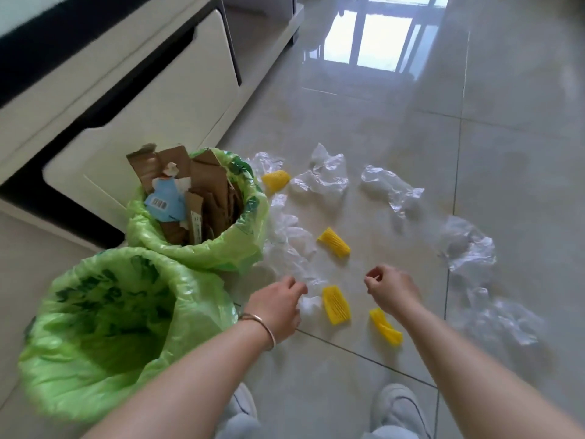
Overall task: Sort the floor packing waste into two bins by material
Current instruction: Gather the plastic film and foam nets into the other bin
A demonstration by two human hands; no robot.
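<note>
Below, left hand (278,307) beside near bin (95,369) rim, open floor (522,153) rightward

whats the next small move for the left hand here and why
Probably close the left hand on the clear plastic under its fingers and drop it into the near bin: that bin looks empty, while the far bin holds cardboard.

Glossy floor tiles (364,128), crinkled clear plastic (323,175)

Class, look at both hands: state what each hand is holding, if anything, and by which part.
The left hand pinches the crumpled clear plastic at its near edge. The right hand is curled shut, with nothing visibly held.
</note>
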